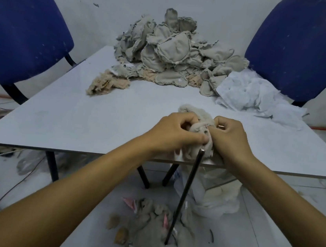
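Observation:
A small beige cloth piece [195,117] is bunched between both hands just above the near edge of the grey table [76,117]. My left hand [175,133] grips its left side with curled fingers and thumb. My right hand [230,137] pinches its right side. A thin black rod [185,193] runs from just under my hands down into a heap of turned cloth pieces [154,235] on the floor; which hand holds the rod is hidden.
A big pile of grey-beige cloth shapes [173,50] fills the table's far end, with a tan scrap [107,84] at left and white fabric [254,93] at right. Blue chairs [20,23] [311,45] flank the table. A white stuffing bag [215,191] sits underneath.

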Demonstrator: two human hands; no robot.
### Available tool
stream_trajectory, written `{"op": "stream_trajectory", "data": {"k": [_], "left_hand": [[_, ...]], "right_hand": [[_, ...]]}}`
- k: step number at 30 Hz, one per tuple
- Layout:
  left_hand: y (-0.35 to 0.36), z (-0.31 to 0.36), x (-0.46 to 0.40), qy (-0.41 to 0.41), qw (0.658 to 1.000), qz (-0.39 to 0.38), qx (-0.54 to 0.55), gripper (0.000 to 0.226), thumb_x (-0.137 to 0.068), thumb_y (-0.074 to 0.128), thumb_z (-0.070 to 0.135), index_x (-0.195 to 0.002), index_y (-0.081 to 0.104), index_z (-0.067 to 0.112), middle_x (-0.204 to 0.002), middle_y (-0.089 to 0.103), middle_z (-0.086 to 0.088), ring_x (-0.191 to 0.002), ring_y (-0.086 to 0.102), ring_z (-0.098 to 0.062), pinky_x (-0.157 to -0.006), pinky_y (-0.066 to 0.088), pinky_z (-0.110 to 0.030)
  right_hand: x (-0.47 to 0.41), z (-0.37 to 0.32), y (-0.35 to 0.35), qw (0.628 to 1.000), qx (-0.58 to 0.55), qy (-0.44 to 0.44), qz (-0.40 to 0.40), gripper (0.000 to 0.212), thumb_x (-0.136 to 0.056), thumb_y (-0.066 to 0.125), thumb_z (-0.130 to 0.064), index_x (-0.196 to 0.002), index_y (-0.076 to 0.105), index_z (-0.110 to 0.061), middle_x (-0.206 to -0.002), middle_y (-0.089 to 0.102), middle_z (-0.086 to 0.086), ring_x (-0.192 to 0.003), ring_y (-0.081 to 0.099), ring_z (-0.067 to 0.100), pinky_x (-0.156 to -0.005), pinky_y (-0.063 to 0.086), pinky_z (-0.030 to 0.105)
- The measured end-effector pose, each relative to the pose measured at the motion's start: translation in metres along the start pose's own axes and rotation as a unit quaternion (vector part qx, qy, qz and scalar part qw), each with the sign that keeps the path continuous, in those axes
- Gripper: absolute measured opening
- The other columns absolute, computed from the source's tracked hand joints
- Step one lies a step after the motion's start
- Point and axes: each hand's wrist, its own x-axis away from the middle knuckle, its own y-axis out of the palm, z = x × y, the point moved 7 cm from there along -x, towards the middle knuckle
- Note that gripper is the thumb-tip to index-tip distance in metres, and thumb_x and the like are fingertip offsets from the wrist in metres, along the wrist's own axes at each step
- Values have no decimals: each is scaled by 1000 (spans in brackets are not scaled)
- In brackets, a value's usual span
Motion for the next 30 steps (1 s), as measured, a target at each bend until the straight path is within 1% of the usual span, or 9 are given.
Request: {"op": "stream_trajectory", "data": {"k": [3,5,7,11,15,18,22,27,30], "left_hand": [[-14,-13,-11,-48,995,33,86,17,-83,75,8,-74,62,12,-67,63,-2,-64,59,-14,-62,50,-28],[-22,-25,-13,-75,986,69,133,34,-86,68,2,-58,57,18,-55,55,2,-53,51,-10,-53,42,-24],[-24,-35,-12,-92,980,100,142,39,-82,68,2,-50,55,20,-53,51,2,-51,46,-10,-53,37,-25],[-19,-33,-10,-84,983,141,85,16,-62,64,18,-48,55,21,-53,51,3,-57,46,-14,-59,36,-28],[-11,-29,-6,-80,981,44,173,15,-69,59,17,-54,59,21,-53,54,2,-49,50,-10,-50,41,-20],[-4,-26,3,-56,993,5,101,12,-70,70,22,-75,64,13,-70,66,-13,-63,65,-22,-59,56,-33],[-6,-26,5,-49,996,41,65,27,-72,82,26,-84,64,10,-71,69,-9,-58,65,-19,-52,52,-30],[-4,-28,4,-76,995,-16,57,42,-65,87,29,-97,67,12,-89,71,-19,-70,67,-23,-56,55,-33],[-10,-29,1,-71,994,55,65,19,-79,81,22,-85,66,12,-69,69,-14,-51,61,-21,-46,50,-29]], "right_hand": [[4,-2,14,976,-180,51,-107,33,-89,61,-8,-58,57,-17,-57,52,3,-56,53,18,-50,45,26],[13,-7,23,934,-281,77,-207,17,-91,59,-3,-74,63,-1,-68,60,11,-64,64,19,-56,55,27],[21,-11,24,941,-214,34,-260,12,-86,68,-5,-86,63,5,-78,63,15,-74,66,19,-67,57,27],[23,-15,16,986,-1,-85,-146,30,-85,75,-18,-66,54,-8,-55,58,1,-52,52,3,-53,40,11],[13,-18,6,989,93,-114,-11,40,-82,72,-22,-55,42,-16,-43,39,-11,-46,33,6,-46,25,20],[7,-13,2,989,113,-85,37,31,-78,67,-18,-59,45,-8,-48,38,-5,-51,32,10,-50,27,28],[3,-10,8,993,112,-38,21,28,-80,63,-20,-61,50,-3,-52,43,-2,-52,37,12,-50,29,29],[-1,-4,7,995,96,-9,1,28,-84,63,-21,-59,55,-10,-50,47,-4,-43,37,5,-41,29,20],[3,-7,10,998,65,-20,-6,31,-86,63,-22,-57,52,-17,-45,46,-11,-41,40,1,-44,34,17]]}}
